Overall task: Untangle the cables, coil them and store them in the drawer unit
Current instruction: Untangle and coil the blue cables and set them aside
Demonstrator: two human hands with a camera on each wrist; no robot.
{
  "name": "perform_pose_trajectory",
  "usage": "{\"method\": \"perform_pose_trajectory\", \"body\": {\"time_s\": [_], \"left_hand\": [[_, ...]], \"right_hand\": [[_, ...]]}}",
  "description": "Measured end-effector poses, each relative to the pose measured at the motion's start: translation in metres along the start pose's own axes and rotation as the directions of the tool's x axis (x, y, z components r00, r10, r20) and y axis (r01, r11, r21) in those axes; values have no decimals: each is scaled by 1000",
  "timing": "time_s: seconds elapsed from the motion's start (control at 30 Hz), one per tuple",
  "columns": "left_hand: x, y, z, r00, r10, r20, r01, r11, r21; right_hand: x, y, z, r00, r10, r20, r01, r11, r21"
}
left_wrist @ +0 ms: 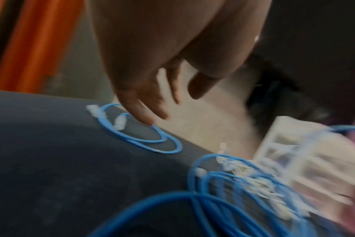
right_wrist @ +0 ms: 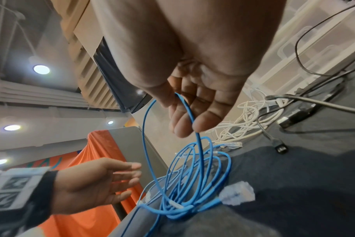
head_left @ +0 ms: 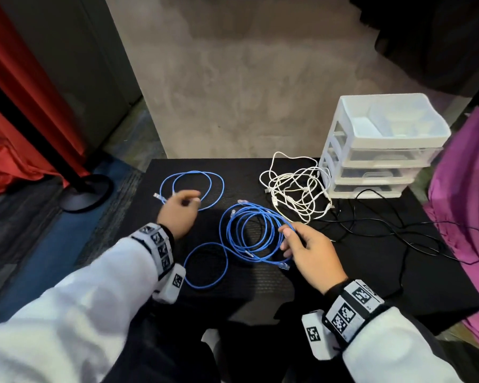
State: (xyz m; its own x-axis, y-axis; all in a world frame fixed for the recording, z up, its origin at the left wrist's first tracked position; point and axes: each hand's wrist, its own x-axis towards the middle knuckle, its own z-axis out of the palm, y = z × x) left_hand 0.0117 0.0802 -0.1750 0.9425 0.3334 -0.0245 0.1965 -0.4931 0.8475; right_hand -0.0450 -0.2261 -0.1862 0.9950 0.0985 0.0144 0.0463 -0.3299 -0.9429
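Observation:
A small coiled blue cable [head_left: 217,186] lies at the back left of the black table [head_left: 329,272]. My left hand [head_left: 190,199] hovers over its near side with loose, straight fingers [left_wrist: 148,115] and holds nothing. A larger bundle of blue cable loops [head_left: 253,233] lies mid-table, with one loop trailing toward me. My right hand [head_left: 288,236] pinches one loop of it [right_wrist: 192,184] between thumb and fingers [right_wrist: 184,115], lifting that loop. A tangled white cable [head_left: 296,189] sits in front of the white drawer unit [head_left: 382,145], whose drawers are closed.
Black cables [head_left: 385,230] sprawl over the right side of the table. A purple cloth [head_left: 468,203] hangs at the right edge. On the floor to the left stand a round black stand base [head_left: 86,192] and a red curtain [head_left: 17,120].

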Motion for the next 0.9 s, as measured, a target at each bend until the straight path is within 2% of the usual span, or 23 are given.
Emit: {"method": "perform_pose_trajectory", "body": {"time_s": [0.07, 0.13, 0.2, 0.33, 0.4, 0.5, 0.57, 0.63, 0.67, 0.73, 0.8, 0.87, 0.9], "left_hand": [[-36, 14, 14, 971, 118, 209, -74, 975, -207], [-60, 19, 28, 910, 130, 394, -16, 960, -280], [-74, 18, 41, 877, 102, 470, 42, 958, -285], [-71, 6, 51, 915, 63, 398, 24, 977, -210], [-67, 3, 47, 924, 106, 366, -52, 987, -155], [-62, -8, 39, 934, 167, 314, -185, 982, 26], [-61, -19, 32, 951, 127, 281, -159, 983, 93], [-63, -24, 28, 961, 84, 265, -117, 987, 113], [-64, -26, 27, 962, 102, 254, -138, 982, 129], [-68, -25, 24, 961, 207, 184, -238, 957, 168], [-72, -15, 23, 941, 333, 62, -339, 930, 143], [-78, 5, 23, 916, 400, -5, -398, 913, 92], [-83, 19, 25, 911, 412, 0, -412, 910, 45]], "right_hand": [[3, -8, 1, 1000, -19, 8, 19, 999, 30], [6, -24, 1, 998, -64, 10, 63, 996, 62], [10, -51, -2, 991, -134, 22, 130, 983, 126], [19, -131, -26, 963, -270, -6, 260, 919, 296], [22, -167, -44, 930, -358, -76, 360, 857, 368], [27, -196, -67, 876, -448, -178, 480, 774, 413], [31, -198, -76, 882, -430, -193, 471, 790, 393], [31, -192, -79, 912, -373, -170, 410, 834, 369], [29, -188, -80, 924, -349, -155, 381, 851, 361], [26, -178, -78, 941, -312, -128, 338, 871, 356], [23, -170, -74, 952, -292, -97, 307, 882, 358], [20, -166, -68, 958, -278, -64, 281, 884, 373], [19, -165, -65, 961, -272, -52, 271, 881, 387]]}}
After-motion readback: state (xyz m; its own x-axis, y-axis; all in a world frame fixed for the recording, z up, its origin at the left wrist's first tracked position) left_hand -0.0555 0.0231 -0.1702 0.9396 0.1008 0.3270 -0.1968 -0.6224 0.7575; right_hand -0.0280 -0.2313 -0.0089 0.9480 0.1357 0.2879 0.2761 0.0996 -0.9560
